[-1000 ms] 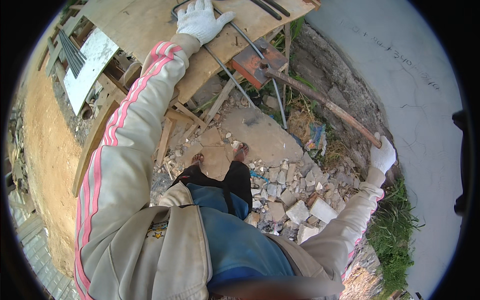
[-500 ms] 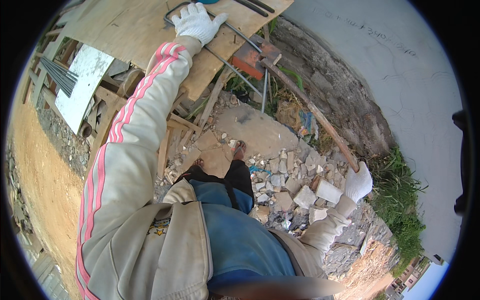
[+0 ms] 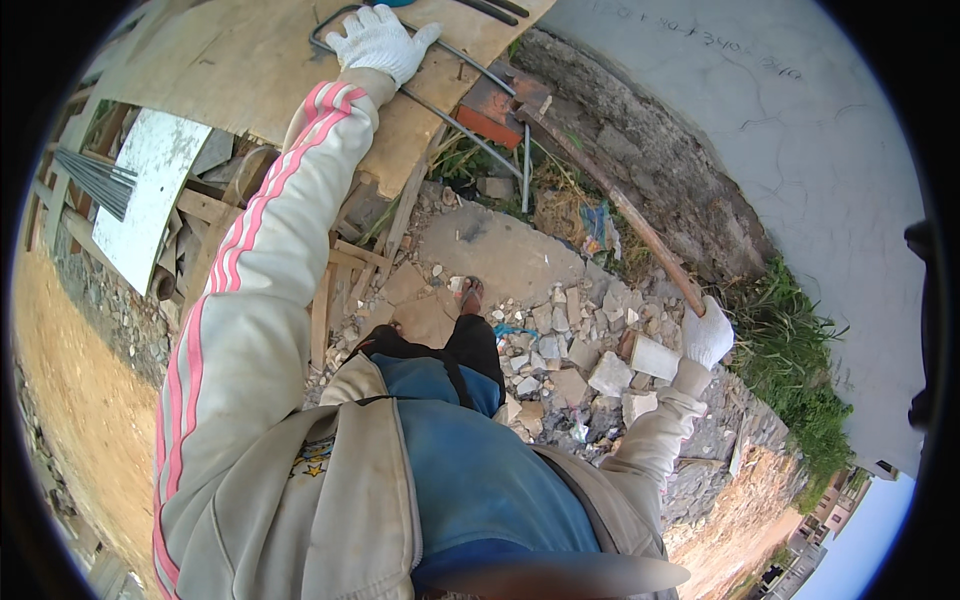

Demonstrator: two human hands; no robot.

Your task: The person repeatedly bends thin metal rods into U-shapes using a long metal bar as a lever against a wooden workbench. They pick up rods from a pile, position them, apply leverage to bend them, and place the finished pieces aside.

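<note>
My left hand (image 3: 385, 45), in a white knit glove, lies with fingers spread on a bent steel rod (image 3: 461, 130) on the plywood board (image 3: 240, 55). The rod’s two straight lengths extend toward me past the board’s edge, by a red-orange block (image 3: 486, 122) at that edge. My right hand (image 3: 708, 330), also gloved, is closed around the lower end of a long rusty pipe (image 3: 620, 200), whose upper end is at the block, against the rod. How pipe and block join is too small to tell.
A grey wall (image 3: 800, 170) curves along the right, with weeds (image 3: 790, 350) at its foot. Broken rubble (image 3: 590, 360) surrounds my sandaled feet. A white panel (image 3: 140, 200) with thin rods (image 3: 95, 175) and timber scraps lie left. Dark bars (image 3: 490, 10) are on the board; buildings (image 3: 840, 510) show lower right.
My right hand has swung the pipe’s lower end leftward and toward me. My left hand stays on the rod. The view has shifted slightly, showing more sky and buildings lower right.
</note>
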